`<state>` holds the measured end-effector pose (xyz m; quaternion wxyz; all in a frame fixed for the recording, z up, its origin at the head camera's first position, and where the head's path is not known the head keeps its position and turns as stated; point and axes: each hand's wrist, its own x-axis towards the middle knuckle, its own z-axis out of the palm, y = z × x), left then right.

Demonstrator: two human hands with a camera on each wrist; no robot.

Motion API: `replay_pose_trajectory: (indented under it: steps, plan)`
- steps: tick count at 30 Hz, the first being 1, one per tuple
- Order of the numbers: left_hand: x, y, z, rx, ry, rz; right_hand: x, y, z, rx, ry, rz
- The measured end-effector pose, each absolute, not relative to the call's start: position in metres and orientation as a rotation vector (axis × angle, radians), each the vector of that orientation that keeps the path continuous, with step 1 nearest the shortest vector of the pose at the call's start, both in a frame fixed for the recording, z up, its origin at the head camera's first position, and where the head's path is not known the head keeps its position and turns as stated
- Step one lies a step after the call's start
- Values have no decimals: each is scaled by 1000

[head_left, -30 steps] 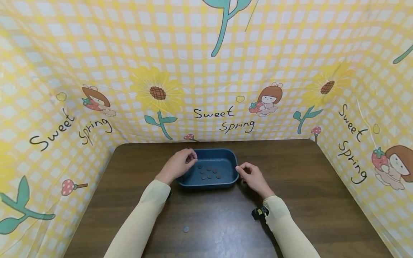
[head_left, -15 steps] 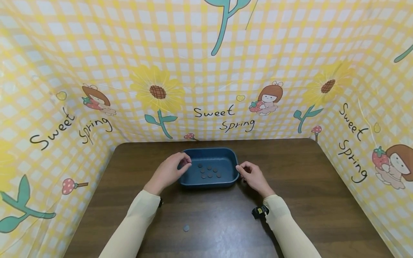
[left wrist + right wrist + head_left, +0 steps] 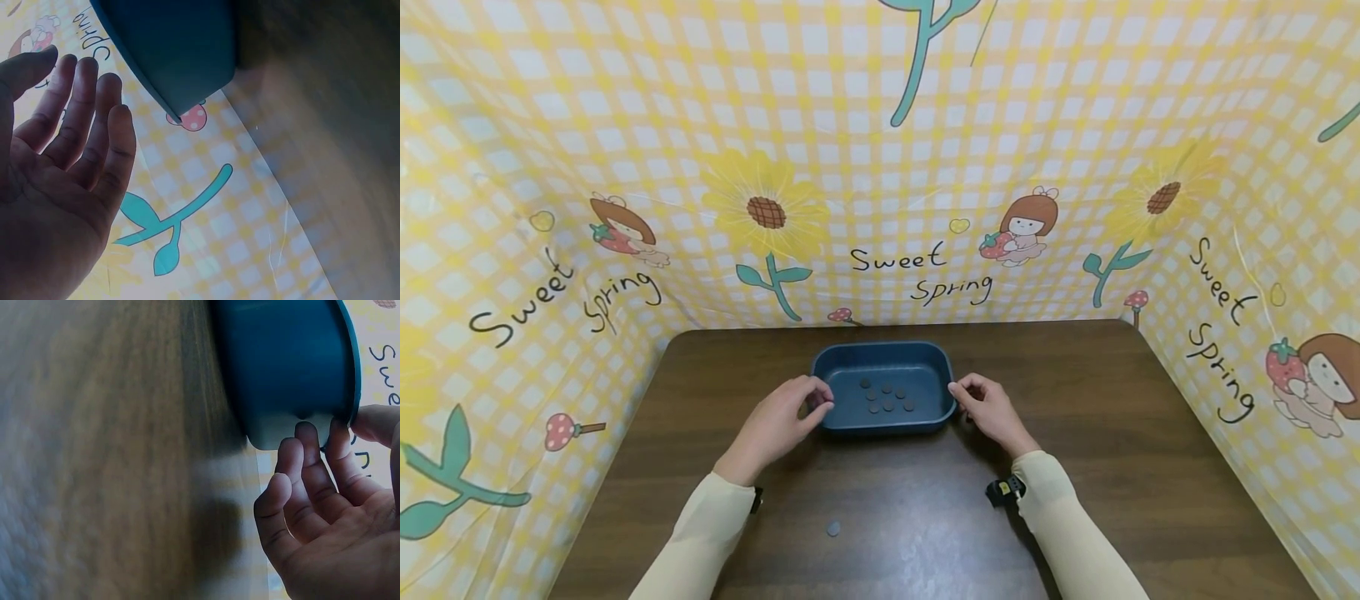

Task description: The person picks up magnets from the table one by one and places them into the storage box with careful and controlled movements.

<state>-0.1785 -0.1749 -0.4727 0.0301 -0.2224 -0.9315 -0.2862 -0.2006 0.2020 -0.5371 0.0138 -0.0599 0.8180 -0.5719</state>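
A dark blue rectangular tray [image 3: 883, 429] stands at the back middle of the table. Several small dark coin-like discs [image 3: 886, 389] lie flat on its bottom. My right hand [image 3: 994, 414] pinches the tray's right rim; in the right wrist view its thumb is at the rim and its fingertips are against the outer wall. At the left end of the tray is my left hand [image 3: 778, 425], fingers loosely bent. The left wrist view shows that hand [image 3: 69, 150] with nothing in it, beside the tray's wall [image 3: 187, 56]. One more grey disc [image 3: 833, 528] lies on the table in front.
The brown wooden table [image 3: 910, 500] has a yellow checked cloth [image 3: 887, 208] with printed flowers and writing hanging behind it and along both sides. A black strap device [image 3: 1003, 492] sits at the right wrist.
My left hand has moved from over the tray's left part leftward and nearer to me, its fingertips now around the left rim. My right hand, the tray and the discs have stayed put.
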Motion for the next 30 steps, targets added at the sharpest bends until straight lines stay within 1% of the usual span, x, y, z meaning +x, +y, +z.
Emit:
replay_pose_trajectory:
  steps: [12, 30]
  plan:
    - [-154, -187, -482, -707, -2846, -860, -200, 203, -539, -199, 2552, -1772]
    - [-125, -199, -506, -931, -2869, -779, -201, 202, -538, -194, 2574, -1764]
